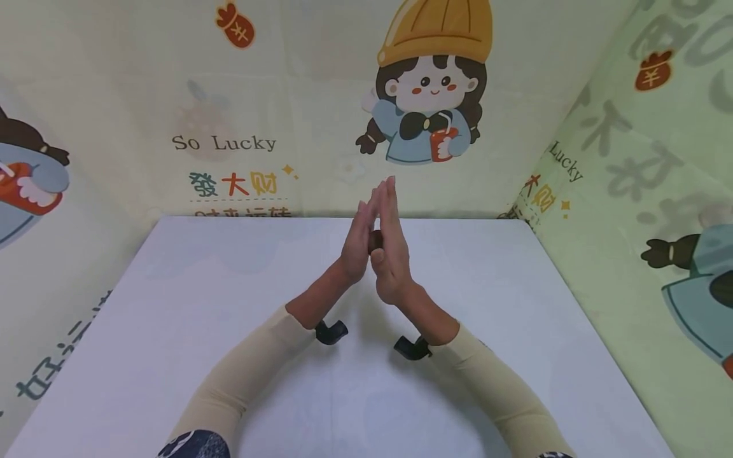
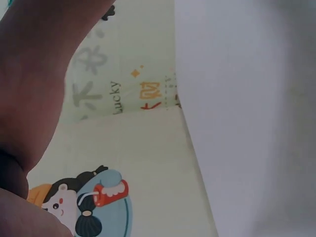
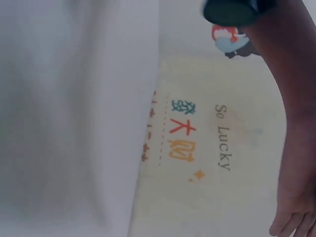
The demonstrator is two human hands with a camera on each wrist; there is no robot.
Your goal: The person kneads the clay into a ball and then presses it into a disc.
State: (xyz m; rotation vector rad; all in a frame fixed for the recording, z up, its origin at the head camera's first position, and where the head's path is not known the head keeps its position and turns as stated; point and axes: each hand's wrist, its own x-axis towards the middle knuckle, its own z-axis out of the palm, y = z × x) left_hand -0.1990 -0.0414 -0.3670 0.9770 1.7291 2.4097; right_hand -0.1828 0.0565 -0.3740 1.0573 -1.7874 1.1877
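Note:
Both hands stand upright over the table, palms facing and fingertips close together, in the middle of the head view. Between the palms sits a small dark brown rounded object (image 1: 375, 241), mostly hidden by the hands; its kind I cannot tell. My left hand (image 1: 357, 245) presses it from the left with straight fingers. From the other side my right hand (image 1: 393, 245) presses, its fingers straight and its thumb tip just below the object. The left wrist view has a dark patch (image 2: 12, 175) between skin at the left edge. In the right wrist view the left hand (image 3: 296, 212) appears at lower right.
A white table (image 1: 229, 267) spreads under the arms. Behind it hangs a printed cloth wall (image 1: 321, 95), with another printed side wall (image 1: 607, 210) on the right. Black wrist camera mounts (image 1: 332, 333) jut inward below both wrists.

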